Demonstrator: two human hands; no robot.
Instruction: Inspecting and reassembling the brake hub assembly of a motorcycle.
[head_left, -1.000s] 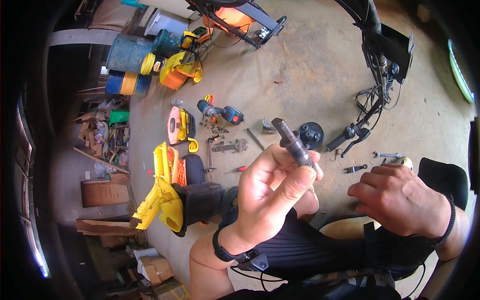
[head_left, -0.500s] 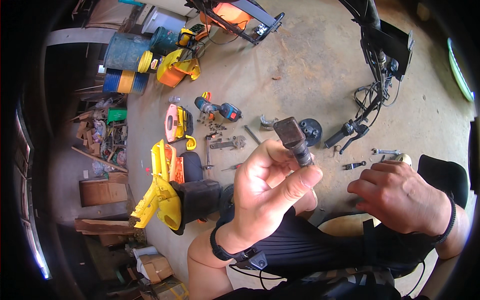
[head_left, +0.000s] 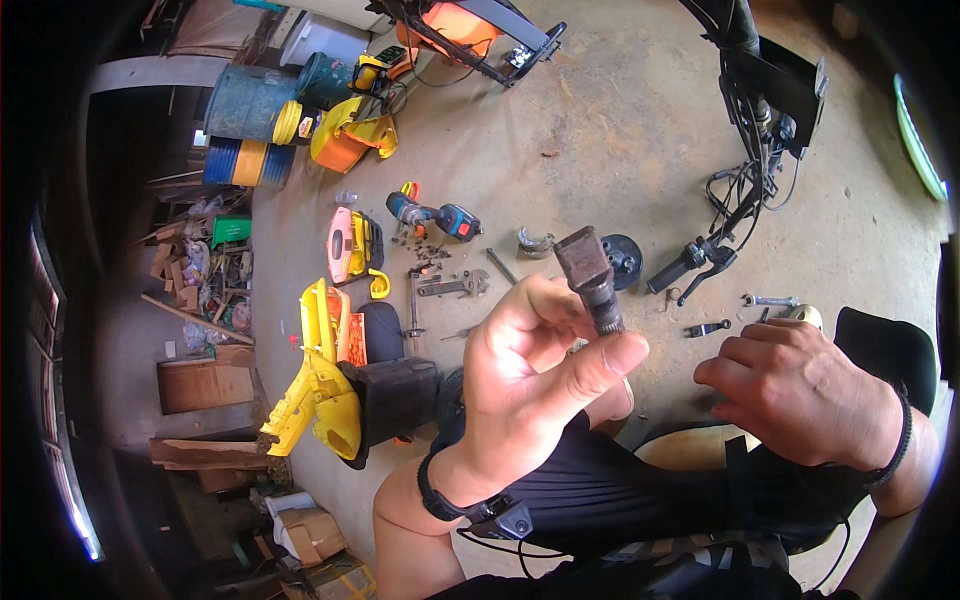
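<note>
My left hand (head_left: pixel 530 390) pinches a rusty brake cam (head_left: pixel 585 265) between thumb and fingers. Its blocky flat head points up and away, and the splined end of its shaft sits by my thumb. My right hand (head_left: pixel 790 390) is held over my right leg with its fingers curled in; nothing shows sticking out of them. Beyond the brake cam, a round black brake plate (head_left: pixel 625 262) lies on the floor, partly hidden by it. Curved brake shoes (head_left: pixel 536 243) lie just to its left.
Left on the floor are a cordless impact wrench (head_left: pixel 440 216), an adjustable wrench (head_left: pixel 455 284), small screws and yellow plastic panels (head_left: pixel 330 390). At right are a spanner (head_left: pixel 772 301), a short black lever (head_left: pixel 709 328) and hanging handlebars (head_left: pixel 690 265) with cables. Barrels (head_left: pixel 243 103) stand far left.
The brake cam has tilted slightly in my left hand, and its head has shifted a little to the right. My right hand has stayed in place.
</note>
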